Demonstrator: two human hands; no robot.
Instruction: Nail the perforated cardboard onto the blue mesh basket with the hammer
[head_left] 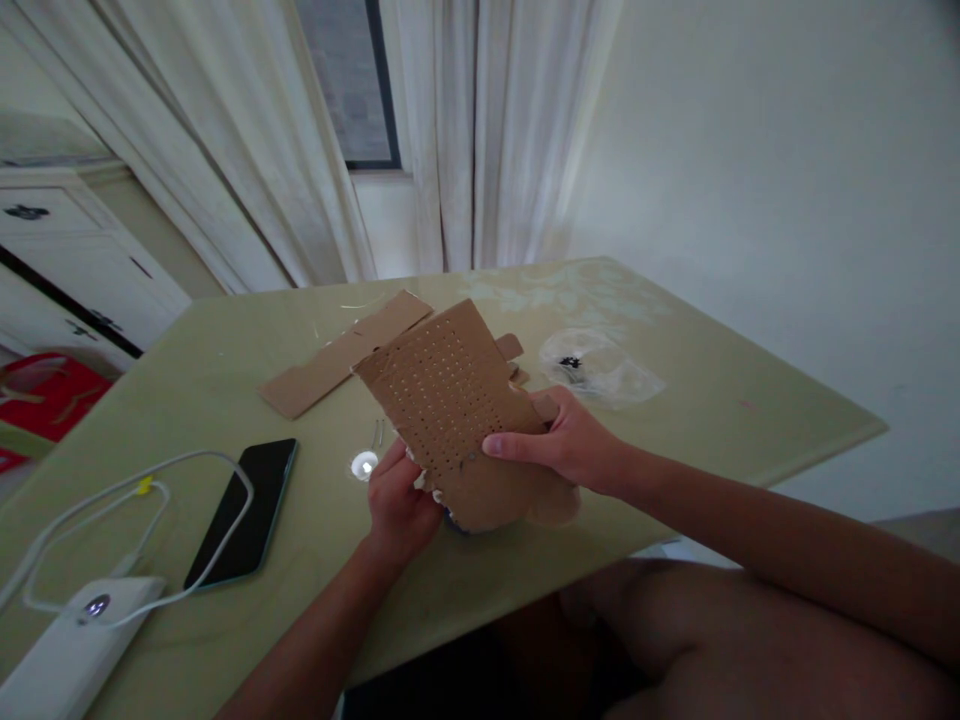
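The one camera here rides on the head, above the near edge of the counter (322, 490), peering forward and down across it, close over the left hand (401, 505) and right hand (574, 445), reaching curtains (225, 130) and wall (772, 200) beyond it.

The perforated panel (450, 395) looks like brown cardboard, matt across its face and rough and torn along its left edge; the long strip (345, 357) has the same dull cardboard finish. The tabletop (720, 410) is smooth with a faint gloss. The phone (244, 508) shows a dark, glassy, smooth front, the white block (79, 655) looks like smooth plastic, and its cable (202, 455) appears plastic-coated. The bag (626, 375) is thin, crinkled, see-through plastic, and the curtains (442, 130) are matt cloth
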